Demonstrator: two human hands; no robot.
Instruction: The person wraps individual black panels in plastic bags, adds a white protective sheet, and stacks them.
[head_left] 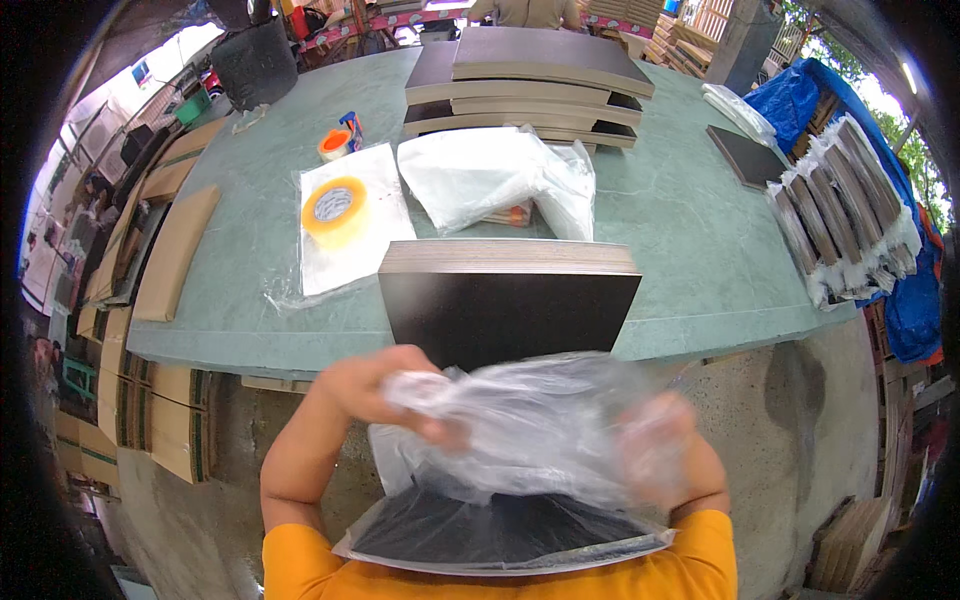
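A clear plastic bag (pixel 540 410) is bunched in front of my body, creased and partly blurred. My left hand (pixel 405 395) is closed on its upper left part, fingers wrapped round the gathered film. Smeared by motion, my right hand (pixel 660 445) grips the bag's right side, with film lying over its fingers. Inside the lower part of the bag a dark flat panel (pixel 490 525) shows close against my chest. Just beyond my hands, a thick black board (pixel 510 310) with pale layered edges sits at the table's near edge, its lower part hidden by the bag.
The green table (pixel 700 230) bears a tape roll (pixel 335 205) on white sheets, folded plastic bags (pixel 470 175), and a stack of dark boards (pixel 540 60). Wrapped panels (pixel 840 210) lean at the right edge. Cardboard pieces (pixel 175 255) flank the left side; a person (pixel 525 12) is beyond.
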